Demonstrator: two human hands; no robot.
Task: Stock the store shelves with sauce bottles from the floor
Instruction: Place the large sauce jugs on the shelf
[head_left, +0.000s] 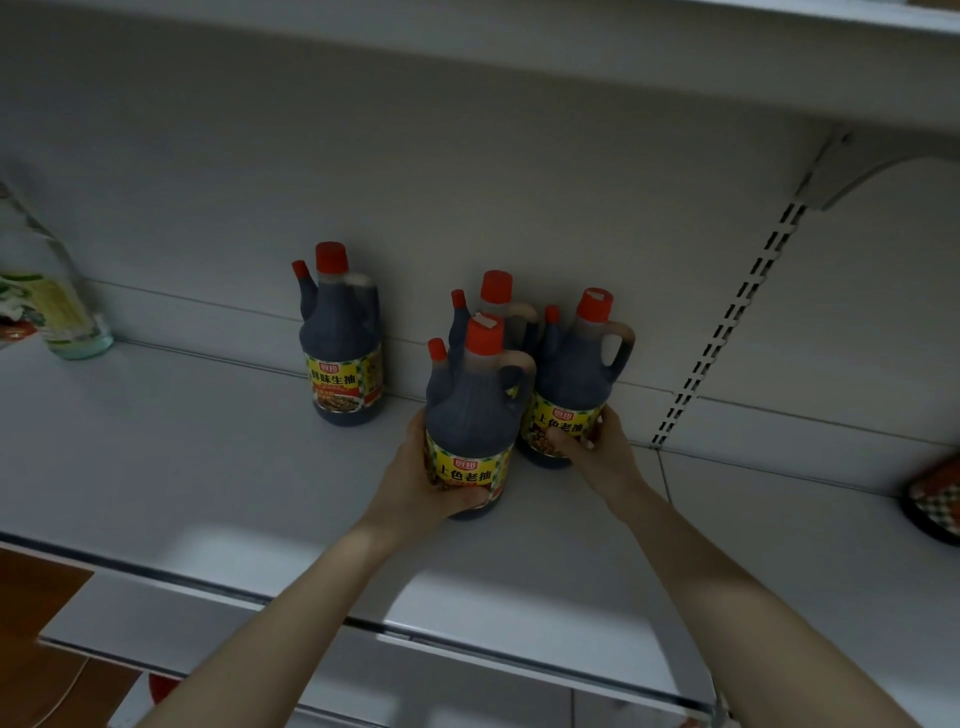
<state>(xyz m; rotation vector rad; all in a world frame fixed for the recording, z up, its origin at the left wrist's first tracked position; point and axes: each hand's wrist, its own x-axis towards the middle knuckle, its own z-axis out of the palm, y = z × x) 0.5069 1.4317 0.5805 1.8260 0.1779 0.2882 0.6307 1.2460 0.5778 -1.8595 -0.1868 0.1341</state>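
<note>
Sauce bottles stand on the white painted-metal shelf (208, 467) in the head view: a lone bottle (340, 338) to the left, and three bunched against the back panel. The left hand (415, 478) curls its fingers (467, 501) round the base of the front bottle (470, 415). The right hand (597, 447) wraps its fingers (566, 444) across the label of the right bottle (571, 374), just beside it.

The likely risk is that the bunch is tight, so a nudge could topple the rear bottle (496, 296), and smooth plastic slides easily on painted steel. The bottles are dark jugs with loop handles, red caps and glossy yellow labels.
</note>
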